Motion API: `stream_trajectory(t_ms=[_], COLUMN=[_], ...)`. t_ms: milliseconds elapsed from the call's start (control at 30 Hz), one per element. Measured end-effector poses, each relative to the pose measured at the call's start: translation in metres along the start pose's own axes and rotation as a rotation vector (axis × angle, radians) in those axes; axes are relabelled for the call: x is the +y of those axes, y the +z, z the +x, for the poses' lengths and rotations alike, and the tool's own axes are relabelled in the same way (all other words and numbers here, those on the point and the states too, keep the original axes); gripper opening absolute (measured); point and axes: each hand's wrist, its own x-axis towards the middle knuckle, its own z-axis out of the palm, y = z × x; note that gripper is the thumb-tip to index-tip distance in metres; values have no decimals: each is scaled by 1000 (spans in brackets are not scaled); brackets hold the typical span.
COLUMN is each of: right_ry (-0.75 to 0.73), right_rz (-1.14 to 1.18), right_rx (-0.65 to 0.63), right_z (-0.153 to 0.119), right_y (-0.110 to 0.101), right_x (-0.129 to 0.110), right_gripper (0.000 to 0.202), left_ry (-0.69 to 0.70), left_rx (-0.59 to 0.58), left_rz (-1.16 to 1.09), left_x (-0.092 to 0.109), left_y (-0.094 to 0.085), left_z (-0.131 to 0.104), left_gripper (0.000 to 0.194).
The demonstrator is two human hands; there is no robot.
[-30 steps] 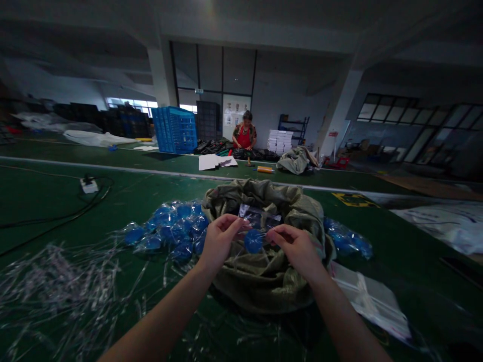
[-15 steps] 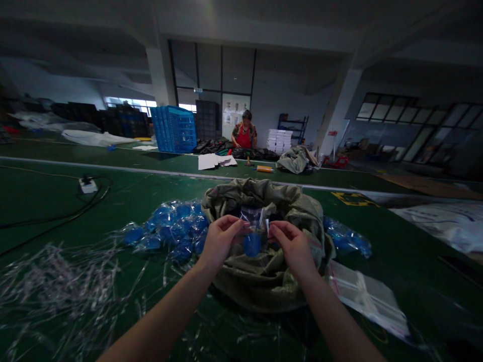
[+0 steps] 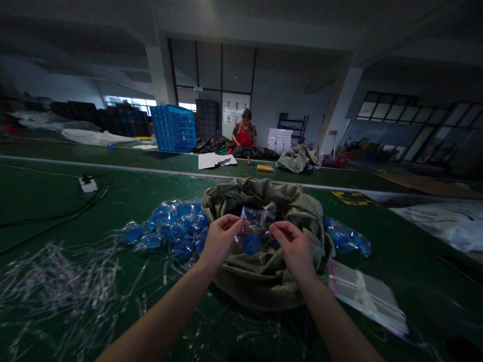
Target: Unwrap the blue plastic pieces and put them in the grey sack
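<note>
A clear plastic bag (image 3: 258, 219) with a blue round item (image 3: 251, 244) inside is stretched between my two hands. My left hand (image 3: 225, 236) pinches its left side, and the fingertips of my right hand (image 3: 290, 242) pinch its right side. Both hands hover over the mouth of a grey-green woven sack (image 3: 260, 289), whose rim is rolled outward. Wrapped blue items (image 3: 171, 226) lie heaped left of the sack, and more wrapped blue pieces (image 3: 346, 236) lie to its right.
Thin clear plastic strips (image 3: 64, 286) cover the left of the green table. A stack of flat clear bags (image 3: 368, 296) lies at right. A white power socket (image 3: 88, 184) with cables is at left. Beyond stand a blue crate (image 3: 173, 128) and a person in a red apron (image 3: 244, 136).
The clear bag's top now spreads wider and flatter between my hands, where before it was narrower with a bright fold by my right fingers. The hands have barely moved.
</note>
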Motion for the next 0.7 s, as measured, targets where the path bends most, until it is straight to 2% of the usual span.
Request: stream_trajectory(t_ms=[167, 333, 467, 533, 600, 700], right_ry=[31, 91, 79, 71, 60, 14], right_rz=[135, 222, 224, 158, 54, -89], right_rx=[28, 86, 98, 101, 93, 53], right_z=[2, 3, 2, 1, -2, -6], right_y=[1, 5, 5, 5, 5, 6], right_x=[12, 22, 22, 18, 13, 4], right_gripper=[20, 28, 25, 25, 25, 22], left_ry=[-36, -74, -92, -93, 19, 465], left_rx=[11, -12, -4, 6, 73, 190], left_rz=[-69, -78, -29, 81, 311, 707], left_x=[1, 3, -2, -6, -8, -5], left_y=[-1, 0, -2, -3, -4, -4], left_z=[1, 1, 5, 7, 7, 1], left_gripper=[25, 24, 20, 19, 20, 18])
